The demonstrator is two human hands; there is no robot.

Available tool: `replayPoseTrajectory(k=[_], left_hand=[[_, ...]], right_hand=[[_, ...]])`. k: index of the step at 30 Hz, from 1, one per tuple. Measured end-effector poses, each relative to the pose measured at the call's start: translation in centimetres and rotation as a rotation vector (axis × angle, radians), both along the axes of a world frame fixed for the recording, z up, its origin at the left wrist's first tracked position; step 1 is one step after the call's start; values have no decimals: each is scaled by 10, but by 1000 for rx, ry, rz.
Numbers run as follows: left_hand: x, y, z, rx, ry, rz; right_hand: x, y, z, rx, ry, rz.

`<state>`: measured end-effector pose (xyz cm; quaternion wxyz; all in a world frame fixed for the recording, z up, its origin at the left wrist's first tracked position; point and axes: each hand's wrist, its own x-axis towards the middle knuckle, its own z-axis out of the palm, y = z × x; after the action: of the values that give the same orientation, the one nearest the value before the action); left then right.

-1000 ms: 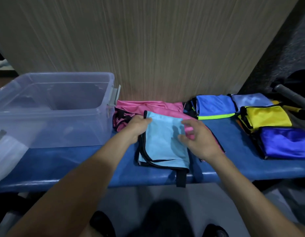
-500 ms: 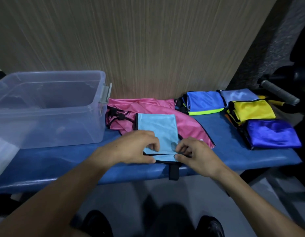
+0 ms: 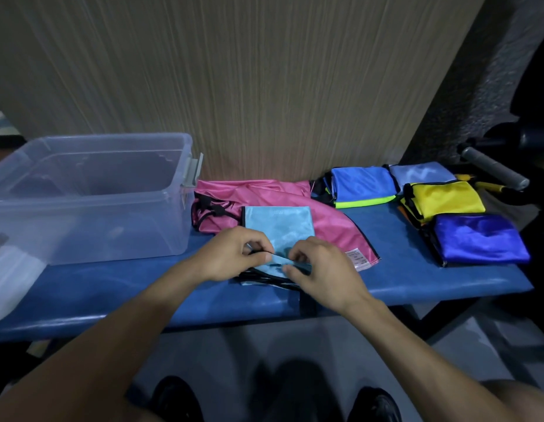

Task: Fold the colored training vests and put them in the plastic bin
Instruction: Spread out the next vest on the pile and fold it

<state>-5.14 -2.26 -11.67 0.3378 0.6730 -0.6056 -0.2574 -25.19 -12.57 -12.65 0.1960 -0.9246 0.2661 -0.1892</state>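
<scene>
- Hands are working side by side: the left hand [image 3: 234, 254] and right hand [image 3: 322, 269] are both pinching the near edge of the light blue vest [image 3: 278, 226].
- That vest is lying partly on a pink vest [image 3: 298, 205] on the blue table [image 3: 112, 287].
- Clear plastic bin [image 3: 91, 220] is sitting to the left; folded vests [image 3: 447, 202] are lying far right.

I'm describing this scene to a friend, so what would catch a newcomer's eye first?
Both hands, left hand and right hand, pinch the near edge of a light blue vest lying on a pink vest. Left stands a clear plastic bin; right lie folded vests, yellow vest among them.
</scene>
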Motion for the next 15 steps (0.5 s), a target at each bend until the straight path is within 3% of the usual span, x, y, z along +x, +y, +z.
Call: replayPoseTrajectory(k=[4, 9, 15], left_hand=[[-7, 3, 4, -67, -205, 62], [-3, 11, 2, -94, -505, 119], [0, 20, -2, -60, -591, 90]], right_hand=[[13, 7, 0, -165, 99, -32], [7, 0, -7, -210, 147, 4], [-9, -8, -17, -222, 85, 110]])
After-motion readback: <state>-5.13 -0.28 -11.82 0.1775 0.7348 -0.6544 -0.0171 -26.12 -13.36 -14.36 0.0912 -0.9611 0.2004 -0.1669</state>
